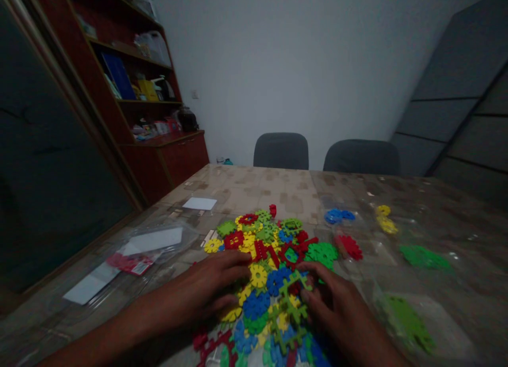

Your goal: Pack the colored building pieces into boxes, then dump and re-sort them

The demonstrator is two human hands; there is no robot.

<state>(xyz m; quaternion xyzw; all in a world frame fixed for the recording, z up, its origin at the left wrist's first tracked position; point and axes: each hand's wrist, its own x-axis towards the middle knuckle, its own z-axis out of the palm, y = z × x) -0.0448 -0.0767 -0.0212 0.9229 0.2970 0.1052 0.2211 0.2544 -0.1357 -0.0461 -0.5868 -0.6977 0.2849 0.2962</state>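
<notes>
A heap of plastic interlocking pieces in yellow, red, blue and green lies in front of me, many of them like toothed discs. My left hand (pixel 218 279) rests at the heap's left side, fingers stretched and the thumb apart, by a yellow disc (pixel 259 276). At the right side is my right hand (pixel 335 298), its fingers bent but apart around the edge of light green open-frame pieces (pixel 292 303); whether it touches them is hard to tell. Blue discs (pixel 256 305) sit between the hands. Red frame pieces (pixel 214 348) lie at the near edge.
Clear plastic packaging with a white card (pixel 154 240) lies left. On the right, clear trays hold blue (pixel 339 215), red (pixel 350 247), yellow (pixel 387 224), green (pixel 424 257) and light green pieces (pixel 408 319). Two grey chairs (pixel 281 151) stand behind the table (pixel 262 187).
</notes>
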